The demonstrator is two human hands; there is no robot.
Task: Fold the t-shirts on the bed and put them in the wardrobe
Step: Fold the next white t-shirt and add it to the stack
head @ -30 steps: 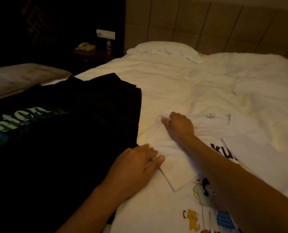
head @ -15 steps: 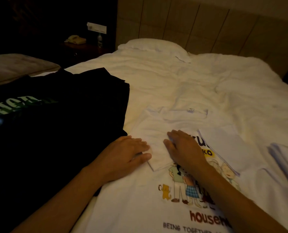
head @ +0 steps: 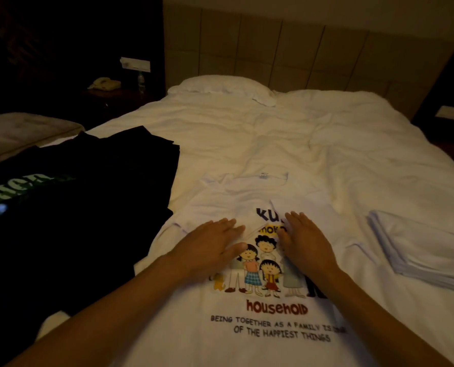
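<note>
Fingers straight and flat on the right hand, released, gripping nothing, pressing down on the folded-in right sleeve flap of the white t-shirt. Across from it, the left hand lies just as flat, fingers extended, thumb spread toward the cartoon print, holding the left sleeve flap where it has been turned inward. Neither hand pinches cloth; both palms seem to be there to smooth the folds and keep the flaps from springing back. Between the two hands the family cartoon and part of the lettering stay uncovered.

The white t-shirt itself lies face up near the foot edge of the bed, collar pointing toward the headboard, hem running out of view below. By the look of it, the side folds are in and the lengthwise fold is yet to come. To the left, toward the bed's left edge, the black t-shirt with pale lettering lies spread and unfolded, just touching the white one's shoulder. Toward the right edge sits a neat pile of folded white cloth, well clear of the hands. A pillow rests at the head edge. The wardrobe is not in view.
</note>
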